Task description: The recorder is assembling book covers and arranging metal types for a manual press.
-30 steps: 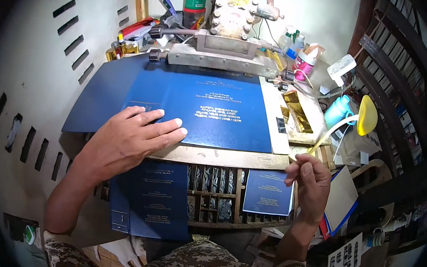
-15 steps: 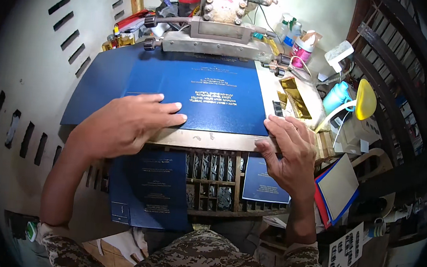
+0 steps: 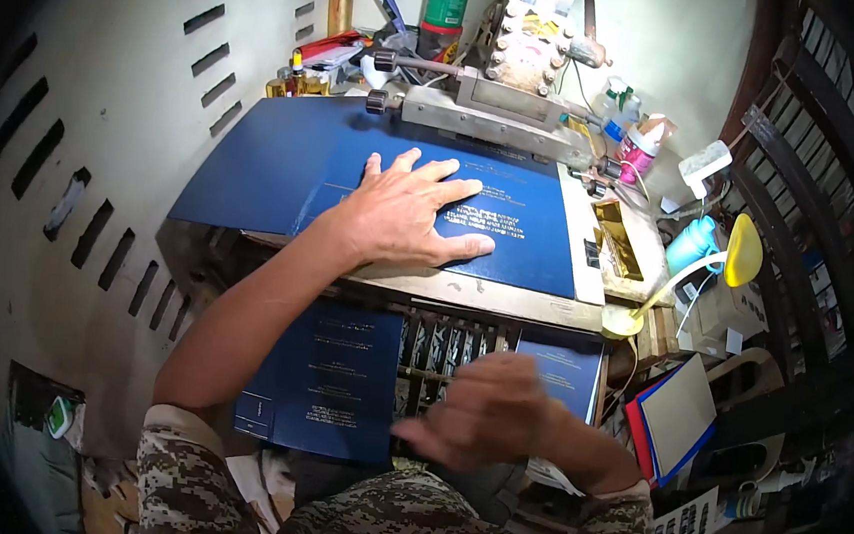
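A large dark blue cover with gold lettering point(image 3: 255, 163) lies flat on the pale work board point(image 3: 465, 292), its far edge under the metal press point(image 3: 499, 122). My left hand point(image 3: 411, 211) rests on the cover with fingers spread, hiding part of the lettering. Nearer my body, my right hand point(image 3: 486, 412) hangs above the compartmented type case point(image 3: 431, 346), away from the cover. Its fingers look bent, but motion smears them. A second lettered blue cover point(image 3: 338, 376) lies over the case's left part, and a smaller blue piece point(image 3: 562, 363) on its right.
Right of the board lies gold foil point(image 3: 617, 244), beside a yellow lamp point(image 3: 742, 254) and a light blue bottle point(image 3: 690, 245). A pink jar point(image 3: 639, 153) stands behind. Red and blue folders point(image 3: 670, 427) sit at the lower right. A slotted wall point(image 3: 106, 141) rises on the left.
My left hand has slid farther in over the cover and spread out. My right hand has left the cover's right corner and come down toward my body. The whole view has shifted and tilted.
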`<state>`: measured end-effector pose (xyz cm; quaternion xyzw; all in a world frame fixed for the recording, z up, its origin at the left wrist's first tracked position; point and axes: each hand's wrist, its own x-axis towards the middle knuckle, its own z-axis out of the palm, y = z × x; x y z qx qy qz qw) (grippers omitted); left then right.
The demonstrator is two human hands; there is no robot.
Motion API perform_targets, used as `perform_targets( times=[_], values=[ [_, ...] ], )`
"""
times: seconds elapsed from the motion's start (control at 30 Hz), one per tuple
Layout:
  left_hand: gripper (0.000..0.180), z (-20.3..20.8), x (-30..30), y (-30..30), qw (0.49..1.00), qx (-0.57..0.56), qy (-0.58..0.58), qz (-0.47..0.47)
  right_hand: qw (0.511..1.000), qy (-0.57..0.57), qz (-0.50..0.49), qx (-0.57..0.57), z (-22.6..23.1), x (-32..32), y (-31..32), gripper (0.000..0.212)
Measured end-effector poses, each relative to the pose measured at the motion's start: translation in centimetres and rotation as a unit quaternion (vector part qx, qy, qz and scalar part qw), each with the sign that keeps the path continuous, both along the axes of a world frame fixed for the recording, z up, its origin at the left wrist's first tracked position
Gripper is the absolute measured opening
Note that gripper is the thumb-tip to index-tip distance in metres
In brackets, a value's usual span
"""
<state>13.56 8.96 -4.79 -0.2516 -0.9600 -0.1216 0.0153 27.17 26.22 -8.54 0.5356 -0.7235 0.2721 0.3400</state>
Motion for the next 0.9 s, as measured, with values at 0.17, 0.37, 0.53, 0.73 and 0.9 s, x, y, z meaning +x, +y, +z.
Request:
perform_targets(
  times=[0.17,0.37,0.53,0.73,0.9],
  values=[
    [0.096,0.3,0.1,0.0,1.000,-0.008,-0.003,-0.003,0.997,0.027,-0.003,0.075,-1.7,-4.8,-2.5,0.052],
    [0.096,0.0,-0.1,-0.4,1.000,-0.011,-0.015,-0.001,0.922,-0.183,0.015,0.342,2.9,-2.2,-4.6,0.054],
    [0.095,0.3,0.1,-0.2,1.000,-0.012,-0.009,-0.003,0.964,0.073,0.010,0.255,0.5,-4.5,-4.7,0.049],
    [0.094,-0.1,-0.1,0.1,1.000,-0.005,-0.006,-0.011,0.998,0.025,0.063,0.010,-1.7,-4.0,-4.3,0.043],
    [0.093,-1.3,-0.4,-0.6,1.000,0.028,0.012,-0.008,0.995,-0.032,-0.094,0.018,3.9,-0.6,1.6,0.021]
  ],
)
